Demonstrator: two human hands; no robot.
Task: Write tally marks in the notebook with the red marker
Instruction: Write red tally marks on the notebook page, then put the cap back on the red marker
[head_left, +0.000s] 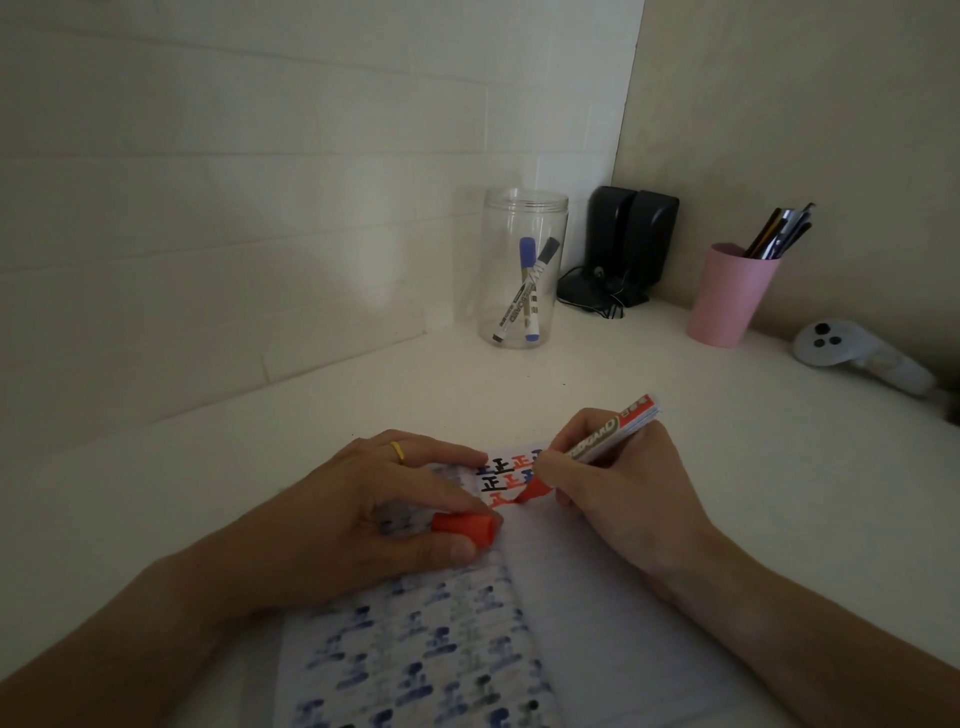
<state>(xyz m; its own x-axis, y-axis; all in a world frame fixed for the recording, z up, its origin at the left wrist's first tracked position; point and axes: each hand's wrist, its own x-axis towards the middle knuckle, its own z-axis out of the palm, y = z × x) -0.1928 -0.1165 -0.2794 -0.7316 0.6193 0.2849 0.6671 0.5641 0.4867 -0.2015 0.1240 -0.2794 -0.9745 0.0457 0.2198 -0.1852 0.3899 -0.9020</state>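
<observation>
An open lined paper notebook (597, 597) lies on the pale worktop (363, 405). The right hand (623, 488) holds a red-and-white whiteboard marker (592, 447) in a writing grip, its red tip on the page among red, black and blue tally characters (511, 475). The left hand (374, 514), wearing a yellow ring (398, 451), rests on the left page and pinches the marker's red cap (465, 527). Behind stand a clear plastic jar (522, 270) with two markers, black speakers (631, 239), a pink cup (727, 296) of pens and a white controller (857, 353).
</observation>
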